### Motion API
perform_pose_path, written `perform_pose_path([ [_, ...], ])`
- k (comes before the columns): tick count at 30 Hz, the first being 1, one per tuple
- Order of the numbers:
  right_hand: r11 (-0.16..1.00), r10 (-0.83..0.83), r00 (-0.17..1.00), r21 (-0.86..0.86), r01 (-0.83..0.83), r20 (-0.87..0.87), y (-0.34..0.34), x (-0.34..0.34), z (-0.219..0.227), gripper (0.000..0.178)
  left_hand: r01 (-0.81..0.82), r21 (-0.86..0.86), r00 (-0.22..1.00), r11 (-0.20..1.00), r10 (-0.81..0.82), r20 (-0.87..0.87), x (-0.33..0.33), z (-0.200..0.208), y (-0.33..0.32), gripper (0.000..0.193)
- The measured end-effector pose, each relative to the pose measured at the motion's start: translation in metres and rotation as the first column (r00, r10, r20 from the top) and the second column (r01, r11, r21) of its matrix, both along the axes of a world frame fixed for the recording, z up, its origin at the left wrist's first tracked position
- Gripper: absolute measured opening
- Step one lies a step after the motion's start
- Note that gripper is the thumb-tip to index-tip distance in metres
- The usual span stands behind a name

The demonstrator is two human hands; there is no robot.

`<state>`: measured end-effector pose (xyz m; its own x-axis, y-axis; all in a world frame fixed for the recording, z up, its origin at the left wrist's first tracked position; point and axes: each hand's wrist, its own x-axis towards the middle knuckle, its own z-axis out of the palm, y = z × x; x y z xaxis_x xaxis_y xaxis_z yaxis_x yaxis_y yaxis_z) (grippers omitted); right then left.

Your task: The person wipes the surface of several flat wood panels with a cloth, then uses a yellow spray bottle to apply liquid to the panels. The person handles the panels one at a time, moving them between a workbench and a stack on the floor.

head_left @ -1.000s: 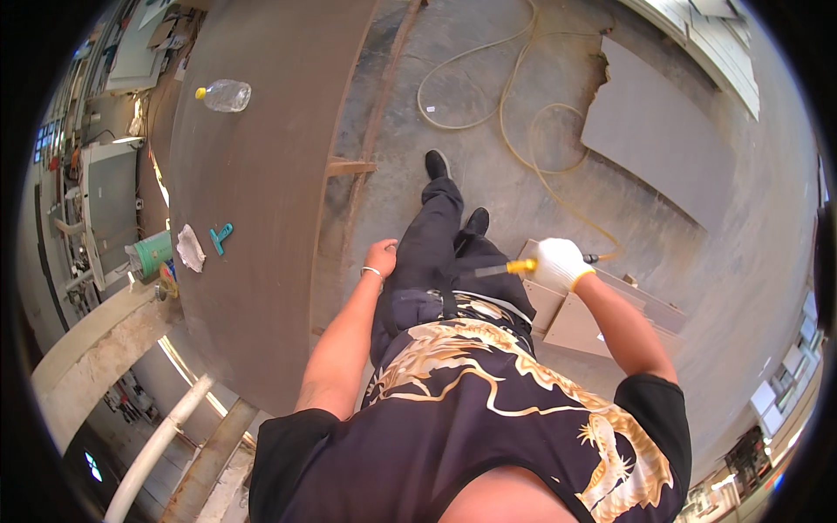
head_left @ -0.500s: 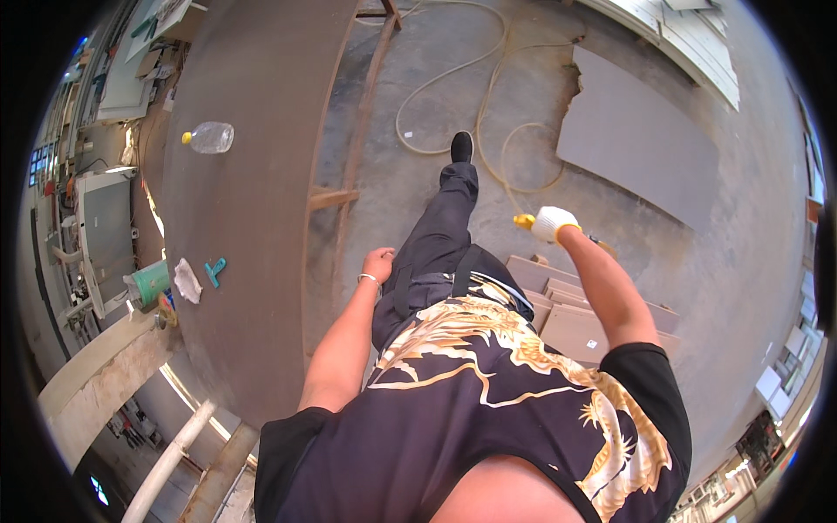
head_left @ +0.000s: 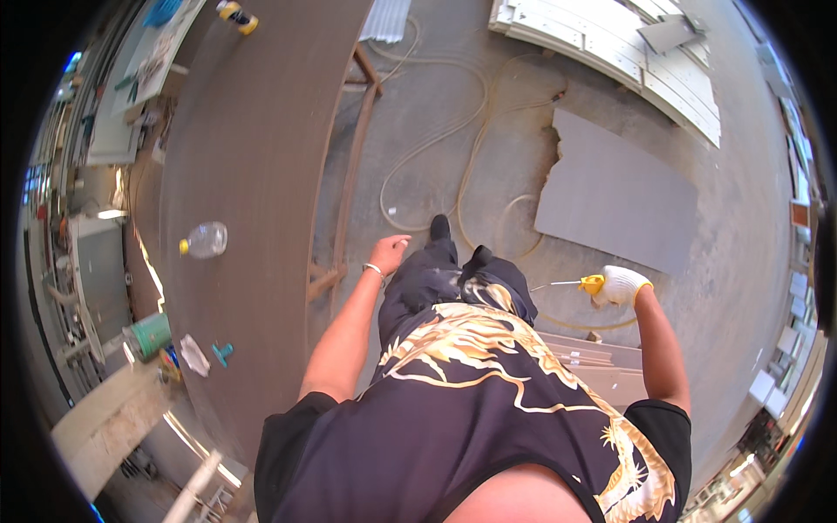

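Note:
My right hand [head_left: 621,286], in a white knit glove with a yellow cuff, is closed round a yellow-handled tool [head_left: 592,284]. Its long thin metal shaft points left, past my hip. My left hand [head_left: 389,253] is bare, with a pale bracelet at the wrist. It hangs beside my thigh near the edge of a long brown board surface [head_left: 253,174], holding nothing, fingers loosely apart. On that surface lie a clear plastic bottle [head_left: 207,241] with a yellow cap, a teal scraper [head_left: 223,354] and a crumpled whitish cloth or glove [head_left: 194,356].
A pale hose [head_left: 475,157] loops over the floor ahead. Beyond my right hand lies a grey panel [head_left: 615,196] with one ragged edge. White boards [head_left: 593,44] are stacked farther off. Brown panels [head_left: 602,370] lean or lie by my right hip. A green container [head_left: 148,336] stands at left.
The bottle, scraper and grey panel now sit lower in the picture, as my view has moved forward. My right hand has swung outward, and the tool's shaft now shows.

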<state>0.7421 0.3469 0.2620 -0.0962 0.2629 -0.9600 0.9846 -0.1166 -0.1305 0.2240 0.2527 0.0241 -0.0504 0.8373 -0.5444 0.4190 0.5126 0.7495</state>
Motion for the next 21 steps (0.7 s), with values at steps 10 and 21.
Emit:
perform_pose_path([
  [10,0.893,-0.03,0.999,0.449,0.039,-0.028,0.122,-0.028,0.004,0.038,0.206,-0.167,0.903,0.964,-0.121,0.411,0.166,0.1,0.236,0.037],
  [21,0.899,-0.048,0.985,0.423,0.114,-0.165,0.308,0.048,-0.066,0.03,0.009,-0.283,0.992,0.959,0.027,0.124,0.25,0.09,0.435,0.026],
])
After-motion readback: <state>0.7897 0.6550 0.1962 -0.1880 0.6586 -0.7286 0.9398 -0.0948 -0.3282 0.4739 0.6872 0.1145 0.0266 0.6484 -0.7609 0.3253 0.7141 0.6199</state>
